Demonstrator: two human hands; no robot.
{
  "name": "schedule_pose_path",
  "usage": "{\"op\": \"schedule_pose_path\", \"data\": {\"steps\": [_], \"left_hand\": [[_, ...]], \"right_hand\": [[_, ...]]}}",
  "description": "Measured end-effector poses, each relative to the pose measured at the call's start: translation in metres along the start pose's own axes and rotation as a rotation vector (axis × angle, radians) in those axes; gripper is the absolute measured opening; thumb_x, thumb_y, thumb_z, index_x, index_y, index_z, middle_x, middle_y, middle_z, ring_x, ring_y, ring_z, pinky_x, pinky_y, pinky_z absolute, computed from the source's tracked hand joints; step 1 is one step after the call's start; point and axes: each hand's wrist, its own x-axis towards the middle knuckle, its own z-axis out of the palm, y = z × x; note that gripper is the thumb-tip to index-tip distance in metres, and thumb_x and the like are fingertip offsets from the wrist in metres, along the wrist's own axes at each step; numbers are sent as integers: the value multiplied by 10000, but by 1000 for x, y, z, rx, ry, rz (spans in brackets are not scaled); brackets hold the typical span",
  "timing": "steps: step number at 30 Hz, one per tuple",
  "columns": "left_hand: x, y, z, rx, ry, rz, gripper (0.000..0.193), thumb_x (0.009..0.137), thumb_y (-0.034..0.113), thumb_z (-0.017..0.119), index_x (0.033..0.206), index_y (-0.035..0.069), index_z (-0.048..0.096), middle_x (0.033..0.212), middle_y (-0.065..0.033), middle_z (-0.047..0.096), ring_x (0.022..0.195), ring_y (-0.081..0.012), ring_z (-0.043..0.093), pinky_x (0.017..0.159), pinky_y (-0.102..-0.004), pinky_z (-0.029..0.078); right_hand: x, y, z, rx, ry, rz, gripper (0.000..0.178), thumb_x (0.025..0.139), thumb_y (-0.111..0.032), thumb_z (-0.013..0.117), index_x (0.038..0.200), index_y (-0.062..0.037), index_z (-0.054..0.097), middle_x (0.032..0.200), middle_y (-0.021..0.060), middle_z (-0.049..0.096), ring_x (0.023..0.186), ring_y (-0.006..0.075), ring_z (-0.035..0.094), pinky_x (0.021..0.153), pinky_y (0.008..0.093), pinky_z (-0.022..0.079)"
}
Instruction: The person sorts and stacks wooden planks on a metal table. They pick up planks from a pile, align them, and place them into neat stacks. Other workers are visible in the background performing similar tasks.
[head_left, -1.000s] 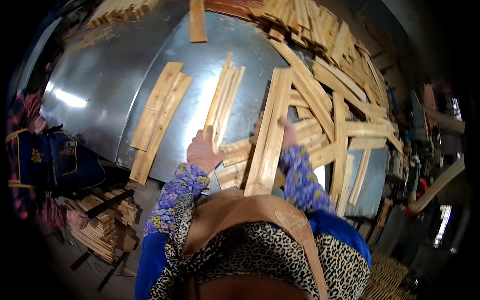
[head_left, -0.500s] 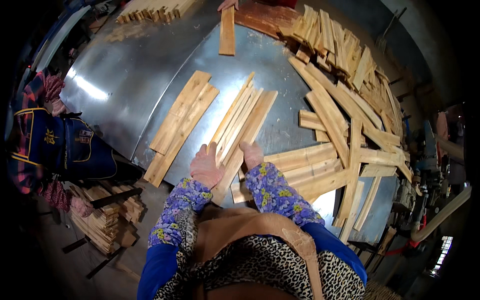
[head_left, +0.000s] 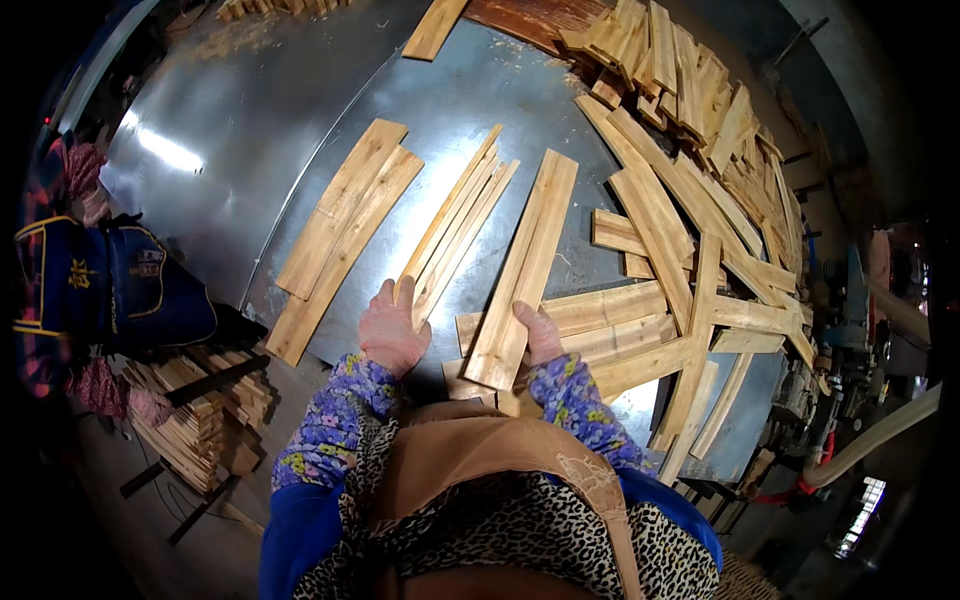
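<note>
My right hand [head_left: 541, 332] grips the right edge of a long wooden board [head_left: 530, 260], thumb on top, near its closer end. A lengthwise line runs down this board, which is tilted over other boards. To its left, a bundle of narrow wooden strips [head_left: 462, 225] lies on the metal table. My left hand [head_left: 393, 330] is closed around the near end of those strips, its fingers over them and thumb along their right side. Further left, two wider boards [head_left: 345, 240] lie side by side, one offset lengthwise.
Crossed loose boards [head_left: 640, 350] cover the table's right side, with a big heap of boards [head_left: 690, 80] behind. A single board [head_left: 434, 28] lies at the far edge. On the left stands a person in a blue apron [head_left: 110, 280], beside stacked wood [head_left: 190, 430] below table height.
My right hand has shifted right with the wide board, opening a gap between it and the strips. My left hand stays at the strips. The far board has moved away.
</note>
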Motion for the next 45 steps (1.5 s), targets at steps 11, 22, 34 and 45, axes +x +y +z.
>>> {"op": "schedule_pose_path", "data": {"steps": [11,22,34,45], "left_hand": [[-2,8,-18,-86,-16,16,901,893,382,813,1665,83,456,1634,-302,503,1380,-476,606,1160,-545,514],[-2,3,-12,-157,106,133,843,827,331,856,1552,64,517,1397,-260,616,1177,-479,673,974,-585,585],[-2,5,16,-5,242,179,886,844,263,834,1612,17,467,1515,-321,541,1305,-547,589,1099,-596,520],[-1,-3,18,98,230,169,950,856,274,852,1659,32,405,1612,-291,484,1396,-517,557,1156,-585,502]], "right_hand": [[22,-51,25,-232,-126,-296,675,985,-245,772,1539,75,557,1329,170,745,1133,298,764,1023,431,641],[166,-257,204,-482,-95,-596,699,1046,-475,695,1580,-36,586,1234,152,751,1046,217,692,880,395,556],[6,-231,-110,-1585,639,-539,864,910,-424,835,1615,-44,512,1439,240,665,1370,440,624,1205,523,506],[-28,-250,-287,-1714,786,-93,1167,784,-281,897,1772,-167,287,1590,282,554,1449,478,583,1240,507,494]]}}
